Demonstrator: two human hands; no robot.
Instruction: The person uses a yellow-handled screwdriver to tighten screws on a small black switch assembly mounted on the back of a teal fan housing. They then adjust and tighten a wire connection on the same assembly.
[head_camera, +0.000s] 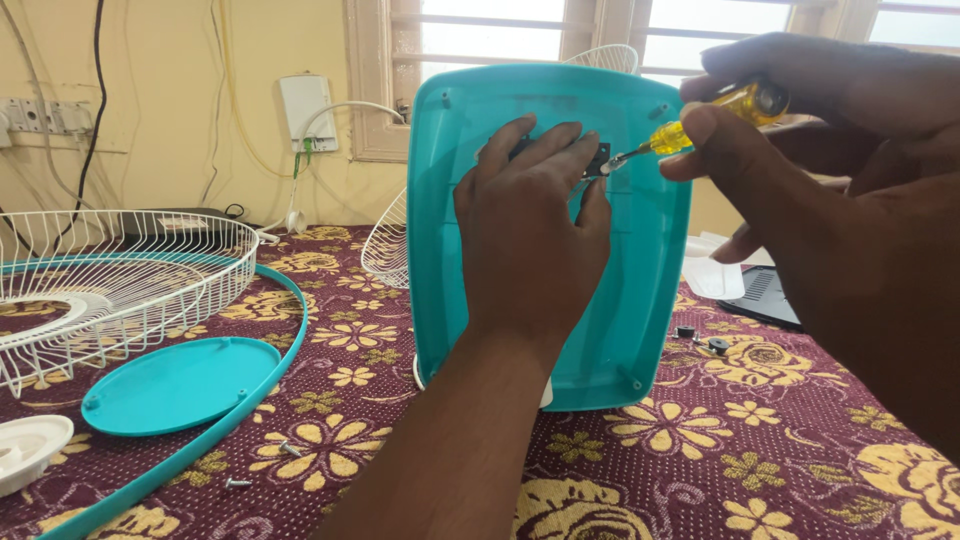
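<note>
The left hand (530, 230) hid most of a small black part (598, 160) on the teal panel (630, 300). The wire fan guard (110, 280) ran off the left edge.

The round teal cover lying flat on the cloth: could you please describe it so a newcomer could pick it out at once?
Start at the white wire fan guard on the left of the floral cloth. Just in front of it, inside the curve of the teal ring, lies the round teal cover. Unlike the upright teal panel, it is a flat, smaller disc.

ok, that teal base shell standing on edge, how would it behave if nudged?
The teal base shell looks like thin hollow plastic, so probably light and slightly flexible. Standing on edge on a soft patterned cloth, it would likely tip easily; the left hand is pressed against it.
</note>
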